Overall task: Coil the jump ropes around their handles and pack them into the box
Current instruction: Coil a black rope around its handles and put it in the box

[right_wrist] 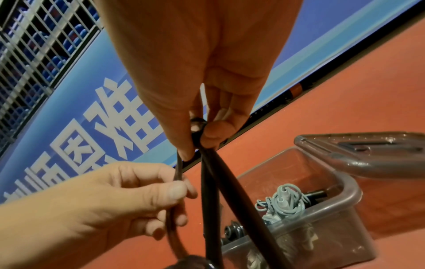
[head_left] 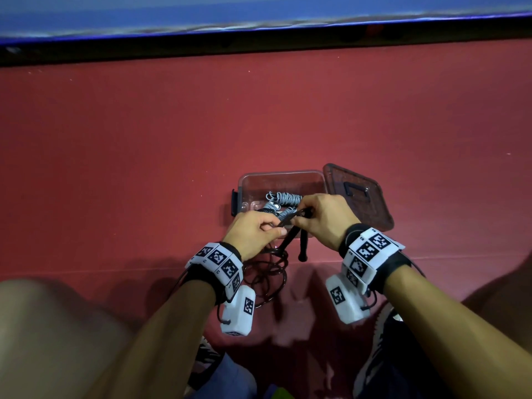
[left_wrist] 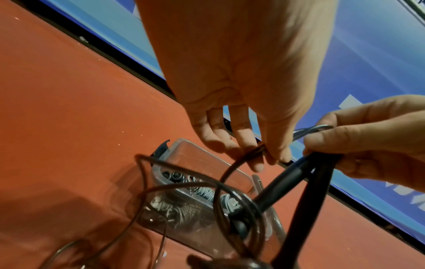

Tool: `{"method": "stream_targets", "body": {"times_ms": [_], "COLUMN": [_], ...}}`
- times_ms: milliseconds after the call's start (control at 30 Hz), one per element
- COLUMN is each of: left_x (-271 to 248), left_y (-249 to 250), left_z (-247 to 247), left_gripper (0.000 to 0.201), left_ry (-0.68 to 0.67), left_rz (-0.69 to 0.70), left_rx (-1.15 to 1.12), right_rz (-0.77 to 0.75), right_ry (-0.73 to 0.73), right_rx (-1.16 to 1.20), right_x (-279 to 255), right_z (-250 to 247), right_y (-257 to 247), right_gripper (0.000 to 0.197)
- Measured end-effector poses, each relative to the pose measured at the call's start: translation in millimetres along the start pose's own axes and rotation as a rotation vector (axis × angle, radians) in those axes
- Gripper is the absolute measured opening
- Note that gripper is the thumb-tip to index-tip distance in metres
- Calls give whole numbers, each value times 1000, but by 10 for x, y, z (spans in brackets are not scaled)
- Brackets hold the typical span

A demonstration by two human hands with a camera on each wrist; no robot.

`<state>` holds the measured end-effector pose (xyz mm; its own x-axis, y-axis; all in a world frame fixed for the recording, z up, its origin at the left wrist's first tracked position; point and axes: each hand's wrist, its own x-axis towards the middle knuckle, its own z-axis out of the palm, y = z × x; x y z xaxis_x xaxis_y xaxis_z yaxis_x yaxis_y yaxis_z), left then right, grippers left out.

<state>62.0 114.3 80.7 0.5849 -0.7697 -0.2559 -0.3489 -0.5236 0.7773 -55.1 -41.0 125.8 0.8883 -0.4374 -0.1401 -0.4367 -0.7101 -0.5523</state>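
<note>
A clear plastic box stands on the red floor with a coiled grey jump rope inside it. Just in front of the box my right hand pinches the top ends of two black handles, which hang down and spread apart. My left hand pinches the dark brown rope close to the handles. The rest of that rope lies in loose loops on the floor beneath my left wrist. In the right wrist view the handles cross below my fingertips, next to the box.
The box's lid leans open against the box's right side. A black border and a blue banner run along the far edge of the red floor. My knees and shoes fill the bottom corners of the head view.
</note>
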Motion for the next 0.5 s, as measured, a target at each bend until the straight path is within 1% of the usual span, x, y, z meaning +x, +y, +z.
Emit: {"method": "stream_targets", "body": {"times_ms": [33, 133, 200, 267, 400, 500], "left_x": [1, 6, -9, -13, 4, 6], "left_y": [-2, -40, -67, -97, -145, -143], "left_z": [-7, -17, -7, 7, 34, 53], "left_gripper": [6, 15, 15, 9, 5, 14], "left_ry": [2, -13, -17, -38, -142, -161], "left_rz": [3, 3, -10, -25, -50, -38], "left_rx": [26, 74, 93, 107, 139, 143], "right_rz": [12, 50, 45, 26, -2, -8], "right_ry": [-4, 15, 47, 69, 98, 64], "right_rx": [14, 78, 111, 113, 58, 34], "right_x": [-1, 6, 19, 19, 16, 8], "right_z": [-5, -15, -25, -40, -52, -29], "right_y": [-3, -8, -12, -23, -23, -13], "right_gripper": [20, 26, 27, 24, 11, 14]}}
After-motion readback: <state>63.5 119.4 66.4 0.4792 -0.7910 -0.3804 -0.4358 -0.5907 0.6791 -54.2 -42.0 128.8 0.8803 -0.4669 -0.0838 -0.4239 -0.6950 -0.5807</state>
